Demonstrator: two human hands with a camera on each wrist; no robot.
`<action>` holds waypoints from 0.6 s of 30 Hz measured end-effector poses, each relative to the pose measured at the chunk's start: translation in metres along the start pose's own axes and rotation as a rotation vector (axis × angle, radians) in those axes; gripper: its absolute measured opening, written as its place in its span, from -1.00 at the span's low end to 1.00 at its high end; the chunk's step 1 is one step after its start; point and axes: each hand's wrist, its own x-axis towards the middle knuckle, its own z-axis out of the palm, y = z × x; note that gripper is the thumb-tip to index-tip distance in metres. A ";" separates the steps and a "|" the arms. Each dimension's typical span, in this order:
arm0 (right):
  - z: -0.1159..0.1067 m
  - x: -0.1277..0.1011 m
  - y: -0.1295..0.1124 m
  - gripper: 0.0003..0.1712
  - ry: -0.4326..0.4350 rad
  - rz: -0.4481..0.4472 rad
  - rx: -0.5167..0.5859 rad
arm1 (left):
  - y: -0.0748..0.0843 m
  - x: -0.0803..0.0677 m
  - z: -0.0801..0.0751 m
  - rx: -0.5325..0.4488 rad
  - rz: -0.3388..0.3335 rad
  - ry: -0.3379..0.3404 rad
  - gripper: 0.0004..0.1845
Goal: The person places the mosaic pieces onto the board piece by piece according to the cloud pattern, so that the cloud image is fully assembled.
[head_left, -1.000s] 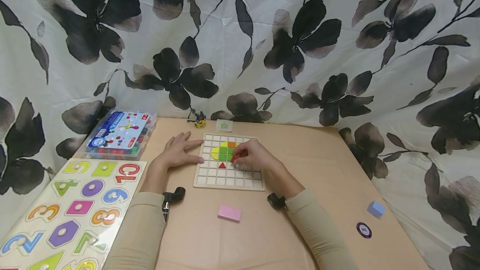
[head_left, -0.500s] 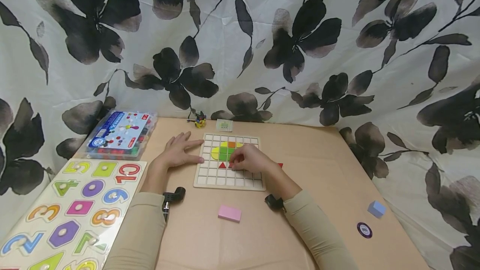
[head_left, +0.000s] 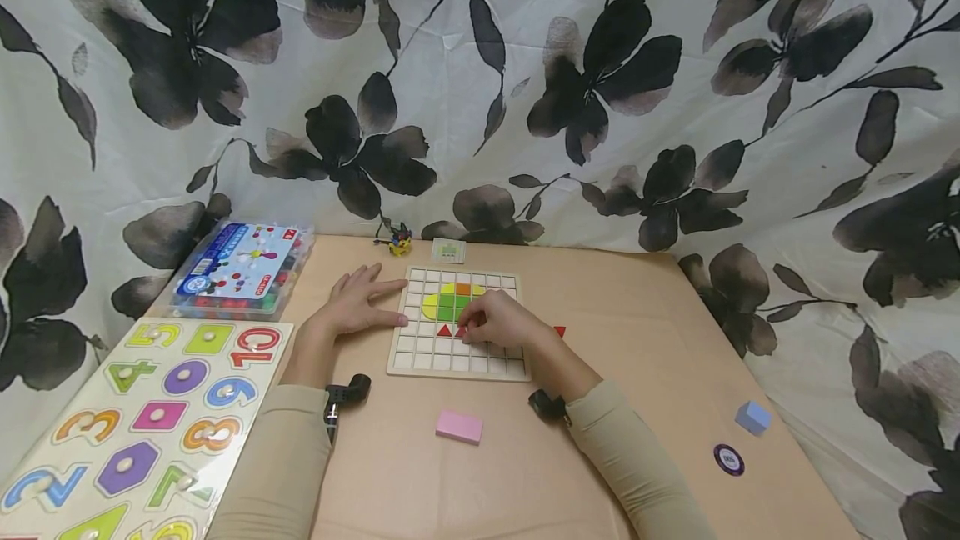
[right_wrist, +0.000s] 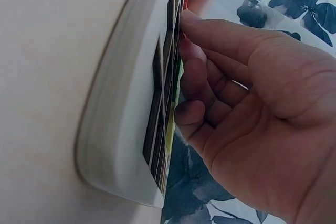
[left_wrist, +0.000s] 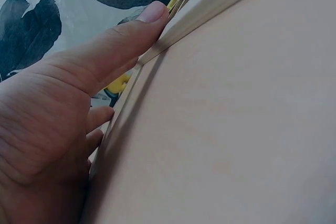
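Note:
A wooden grid board (head_left: pixel 420 365) lies mid-table in the head view. On it sit green squares (head_left: pixel 450 307), yellow pieces (head_left: pixel 430 307), an orange square (head_left: pixel 464 290) and a red triangle (head_left: pixel 444 330). My right hand (head_left: pixel 504 319) pinches a second red triangle (head_left: pixel 461 332) between thumb and forefinger, down on the grid just right of the first. Its other fingers are curled in the right wrist view. My left hand (head_left: pixel 360 305) rests at the board's left edge with fingers spread, its thumb (left_wrist: pixel 152 14) touching the edge.
Another red triangle (head_left: pixel 560 331) lies right of the board, partly behind my right wrist. A pink block (head_left: pixel 459 427) lies in front. Left are a number puzzle (head_left: pixel 195 382) and a plastic case (head_left: pixel 240 269). A small card (head_left: pixel 448 251) stands behind; a blue block (head_left: pixel 752 418) and chip (head_left: pixel 728 460) lie right.
My right hand has moved slightly toward me and left, bringing its red triangle down beside the first. The triangle right of the board has come into view. My left hand has stayed still.

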 end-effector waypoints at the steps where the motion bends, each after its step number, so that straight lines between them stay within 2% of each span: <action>1: 0.000 0.000 0.000 -0.86 -0.002 0.001 0.001 | 0.000 0.000 0.000 0.000 0.001 0.000 -0.08; 5: -0.005 -0.001 0.000 -0.80 -0.003 -0.010 -0.006 | 0.000 0.001 0.000 0.001 0.001 -0.001 -0.08; 8: -0.015 -0.006 0.001 -0.71 0.031 -0.036 -0.002 | 0.000 0.000 0.000 0.004 -0.001 -0.001 -0.08; 12: -0.038 -0.018 0.004 -0.60 0.102 -0.047 0.033 | 0.000 0.000 0.000 0.002 -0.001 0.002 -0.08; 18: -0.073 -0.039 0.018 -0.59 0.173 -0.007 0.048 | 0.001 0.000 0.000 0.006 -0.001 0.003 -0.08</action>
